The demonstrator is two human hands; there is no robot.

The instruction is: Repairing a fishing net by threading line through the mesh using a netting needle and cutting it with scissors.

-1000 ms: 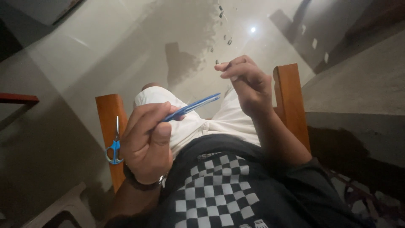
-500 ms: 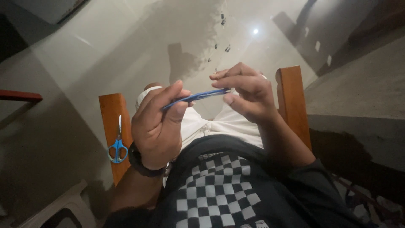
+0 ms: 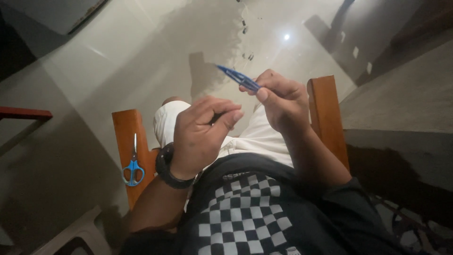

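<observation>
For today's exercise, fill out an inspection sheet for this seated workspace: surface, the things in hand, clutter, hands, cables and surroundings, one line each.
Surface: no table; work is done above the lap, between two wooden chair arms.
Things in hand: thin blue pen-like stick, pinched in the right hand, its tip pointing up and left.
Clutter: small blue-handled scissors lying on the left chair arm, untouched.
Hands: left hand loosely curled with a dark wristband, apart from the stick; whether it holds anything cannot be told.
Cables: nothing seen.
Surroundings: glossy pale tiled floor with a light reflection; dim room.
</observation>
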